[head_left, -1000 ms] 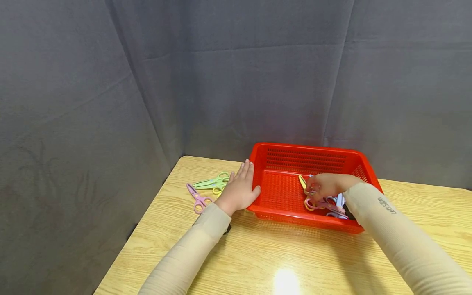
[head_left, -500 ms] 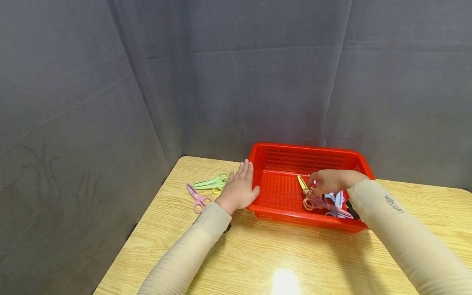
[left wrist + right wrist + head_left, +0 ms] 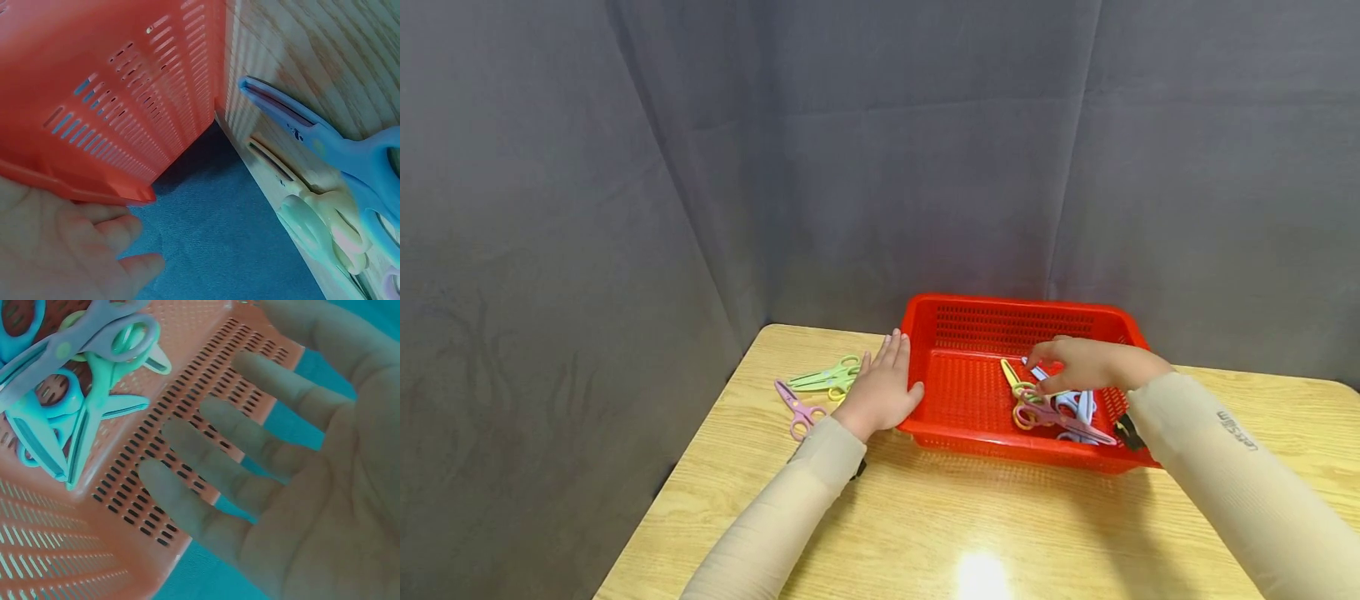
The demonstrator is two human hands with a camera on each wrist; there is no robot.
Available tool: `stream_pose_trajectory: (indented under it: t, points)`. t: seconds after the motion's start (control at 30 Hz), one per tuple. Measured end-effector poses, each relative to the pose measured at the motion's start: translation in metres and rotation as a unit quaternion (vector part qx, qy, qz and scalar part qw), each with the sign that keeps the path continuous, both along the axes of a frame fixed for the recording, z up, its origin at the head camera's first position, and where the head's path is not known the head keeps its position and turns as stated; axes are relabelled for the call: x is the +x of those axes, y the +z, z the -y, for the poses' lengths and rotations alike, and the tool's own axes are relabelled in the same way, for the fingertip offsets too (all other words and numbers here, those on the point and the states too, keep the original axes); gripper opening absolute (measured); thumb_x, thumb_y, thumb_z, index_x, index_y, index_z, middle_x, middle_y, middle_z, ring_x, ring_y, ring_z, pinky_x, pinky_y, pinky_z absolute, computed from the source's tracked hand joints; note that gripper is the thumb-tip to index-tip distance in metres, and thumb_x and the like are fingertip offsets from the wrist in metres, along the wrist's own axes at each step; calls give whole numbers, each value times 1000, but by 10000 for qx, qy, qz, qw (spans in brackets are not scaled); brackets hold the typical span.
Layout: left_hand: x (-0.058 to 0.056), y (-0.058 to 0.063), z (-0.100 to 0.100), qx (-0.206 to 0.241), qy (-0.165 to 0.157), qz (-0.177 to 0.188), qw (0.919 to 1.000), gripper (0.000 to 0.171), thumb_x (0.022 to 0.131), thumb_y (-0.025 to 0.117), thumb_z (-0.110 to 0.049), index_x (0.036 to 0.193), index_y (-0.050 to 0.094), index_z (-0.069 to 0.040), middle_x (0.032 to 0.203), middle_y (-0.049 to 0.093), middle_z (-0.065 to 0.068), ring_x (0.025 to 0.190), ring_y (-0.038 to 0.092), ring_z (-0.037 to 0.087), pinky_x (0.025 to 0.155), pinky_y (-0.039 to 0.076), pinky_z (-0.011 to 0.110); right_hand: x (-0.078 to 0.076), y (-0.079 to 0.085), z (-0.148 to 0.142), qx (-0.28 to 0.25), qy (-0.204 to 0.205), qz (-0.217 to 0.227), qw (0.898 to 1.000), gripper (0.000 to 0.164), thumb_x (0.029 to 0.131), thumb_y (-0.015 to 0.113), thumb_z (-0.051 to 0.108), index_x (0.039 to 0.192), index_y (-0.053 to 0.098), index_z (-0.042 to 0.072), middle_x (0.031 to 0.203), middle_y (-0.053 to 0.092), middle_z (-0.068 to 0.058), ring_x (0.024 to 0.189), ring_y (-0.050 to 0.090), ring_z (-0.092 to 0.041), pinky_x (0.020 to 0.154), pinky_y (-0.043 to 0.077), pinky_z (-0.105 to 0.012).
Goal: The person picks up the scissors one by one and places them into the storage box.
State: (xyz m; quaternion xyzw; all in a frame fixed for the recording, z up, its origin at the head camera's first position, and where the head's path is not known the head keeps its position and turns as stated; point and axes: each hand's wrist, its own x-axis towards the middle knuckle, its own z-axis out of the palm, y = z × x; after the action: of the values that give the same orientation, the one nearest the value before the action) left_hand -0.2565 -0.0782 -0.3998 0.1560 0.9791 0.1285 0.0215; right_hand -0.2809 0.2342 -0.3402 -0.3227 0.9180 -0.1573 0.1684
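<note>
Pink scissors (image 3: 1075, 423) lie on top of the pile in the red basket (image 3: 958, 392), blades aimed at its near right corner, yellow scissors (image 3: 1008, 372) poking out behind. Right hand (image 3: 1090, 363) hovers there, fingers apart, holding zilch; left hand's (image 3: 880, 392) straight fingers touch the left rim, lol.

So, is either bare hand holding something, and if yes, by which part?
Nothing is held: the bare right hand is empty, and the bare left hand only touches the left side of the red plastic basket.
</note>
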Motion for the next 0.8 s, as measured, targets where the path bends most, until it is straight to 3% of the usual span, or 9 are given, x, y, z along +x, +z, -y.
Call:
stream_pose_trajectory:
  t: [0.3, 0.53, 0.8]
  points:
    - [1, -1, 5, 167, -52, 5, 9998, 78, 103, 46, -39, 162, 10, -1, 170, 3, 13, 156, 3, 29, 124, 6, 52, 29, 3, -14, -201, -554, -1273, 9901, 41, 87, 76, 19, 123, 64, 3, 126, 55, -27, 114, 53, -49, 93, 46, -63]
    - [2, -3, 10, 228, 3, 20, 9997, 77, 104, 45, -39, 162, 10, -2, 170, 2, 12, 156, 3, 28, 124, 7, 51, 53, -1, -29, -267, -1229, -2396, 9627, 48, 89, 76, 19, 130, 59, 0, 135, 49, -27, 117, 46, -52, 91, 42, -71]
    - [-1, -5, 12, 250, 42, -3, 9997, 77, 104, 46, -39, 162, 11, -2, 170, 4, 13, 156, 5, 29, 124, 7, 52, 72, -17, -47, -550, -1632, -2961, 9395, 63, 93, 72, 29, 142, 50, -4, 150, 37, -30, 135, 34, -55, 104, 30, -72]
